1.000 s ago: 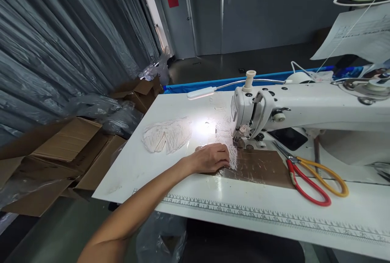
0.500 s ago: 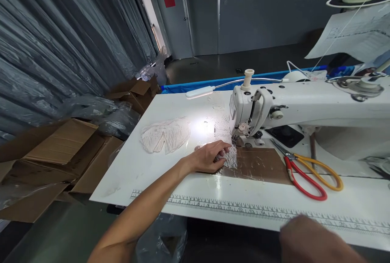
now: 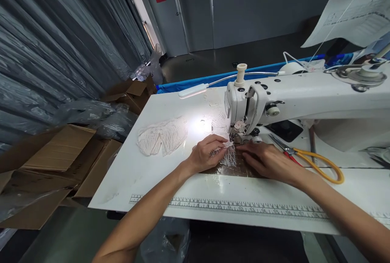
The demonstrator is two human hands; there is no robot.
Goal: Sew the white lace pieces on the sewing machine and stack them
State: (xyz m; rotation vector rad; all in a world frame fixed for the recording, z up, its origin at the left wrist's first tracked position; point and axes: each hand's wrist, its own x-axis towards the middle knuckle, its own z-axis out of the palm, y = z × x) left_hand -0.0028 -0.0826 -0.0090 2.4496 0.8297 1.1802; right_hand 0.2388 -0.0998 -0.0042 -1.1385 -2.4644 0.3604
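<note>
A piece of white lace fabric (image 3: 229,158) lies at the needle of a white sewing machine (image 3: 292,98), over a brown sheet (image 3: 227,171). My left hand (image 3: 204,153) pinches the lace's left side, thumb and fingertips closed on it just in front of the presser foot (image 3: 233,137). On the other side, my right hand (image 3: 268,158) rests low with fingertips at the lace's right edge; whether it grips the lace is hard to make out. Scissors (image 3: 319,161) with one orange and one red handle lie partly behind my right wrist.
More lace pieces (image 3: 161,135) lie on the white table (image 3: 146,177) to the left. A lit lamp (image 3: 193,91) on a bendable neck shines near the needle. A printed ruler (image 3: 228,208) runs along the front edge. Open cardboard boxes (image 3: 61,149) stand left of the table.
My right hand has come up from the lower right, blurred before, to the lace by the needle. My left hand now pinches the lace instead of lying over it. The view has shifted slightly.
</note>
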